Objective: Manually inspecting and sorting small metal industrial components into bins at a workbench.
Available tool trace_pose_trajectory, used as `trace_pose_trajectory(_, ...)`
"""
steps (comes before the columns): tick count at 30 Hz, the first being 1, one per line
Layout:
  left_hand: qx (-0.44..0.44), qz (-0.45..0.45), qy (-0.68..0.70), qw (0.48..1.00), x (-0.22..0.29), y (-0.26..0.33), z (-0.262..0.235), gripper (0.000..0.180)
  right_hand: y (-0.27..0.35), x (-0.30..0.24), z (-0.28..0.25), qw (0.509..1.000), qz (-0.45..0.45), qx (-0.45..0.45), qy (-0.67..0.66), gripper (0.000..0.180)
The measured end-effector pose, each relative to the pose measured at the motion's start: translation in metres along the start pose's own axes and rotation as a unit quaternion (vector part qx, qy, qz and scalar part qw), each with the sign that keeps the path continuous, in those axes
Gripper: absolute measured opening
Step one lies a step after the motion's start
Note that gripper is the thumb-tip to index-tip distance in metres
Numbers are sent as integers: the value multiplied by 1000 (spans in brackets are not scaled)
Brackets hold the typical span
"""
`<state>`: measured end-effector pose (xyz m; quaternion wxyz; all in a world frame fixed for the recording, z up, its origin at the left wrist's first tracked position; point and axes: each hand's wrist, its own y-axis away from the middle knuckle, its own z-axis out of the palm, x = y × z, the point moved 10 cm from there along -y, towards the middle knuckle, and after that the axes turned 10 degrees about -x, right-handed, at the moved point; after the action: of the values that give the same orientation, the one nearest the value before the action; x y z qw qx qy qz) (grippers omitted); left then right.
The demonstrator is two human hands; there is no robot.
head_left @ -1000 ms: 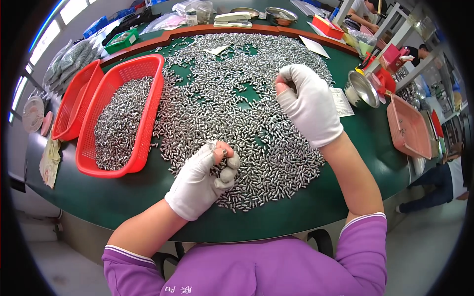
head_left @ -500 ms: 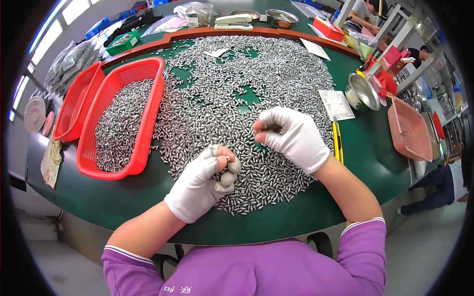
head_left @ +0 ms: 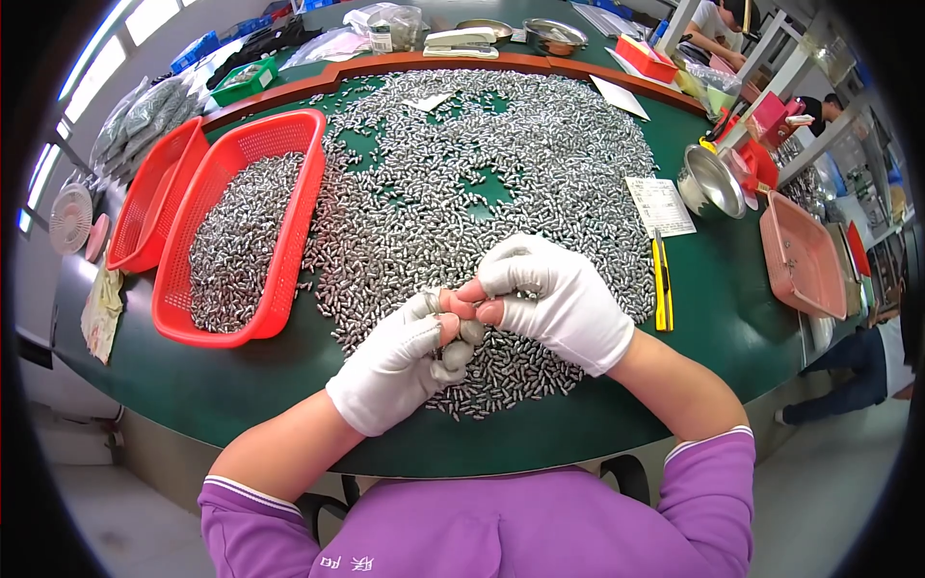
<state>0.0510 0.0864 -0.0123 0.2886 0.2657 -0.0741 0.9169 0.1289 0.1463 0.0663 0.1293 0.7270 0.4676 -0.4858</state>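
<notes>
From the head view, both white-gloved hands meet above the near edge of the green surface (head_left: 732, 318). The left hand (head_left: 400, 366) is curled shut on several small metal pieces (head_left: 461, 342), and the right hand (head_left: 559, 299) pinches its bare fingertips against them. Beneath lies a wide spread of loose metal pieces (head_left: 482, 183). A red basket (head_left: 289, 246) of the same pieces sits to the left, a yellow utility knife (head_left: 661, 284) to the right.

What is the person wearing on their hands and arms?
Both the left hand and the right hand wear white cloth gloves with the fingertips cut off. The purple sleeves, with thin white cuff stripes, are pushed up the arms.
</notes>
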Motion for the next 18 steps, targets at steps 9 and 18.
trace_pose_trajectory(9, 58, -7, -57, 997, -1, 4, -2, 28, 1, -1, 11, 1000, 13, -27, -8, 27)
trace_pose_trajectory(18, 62, 7, -41, 997, 2, 4, -5, 17, 7, 19, -59, 974, 57, 186, 117, 12)
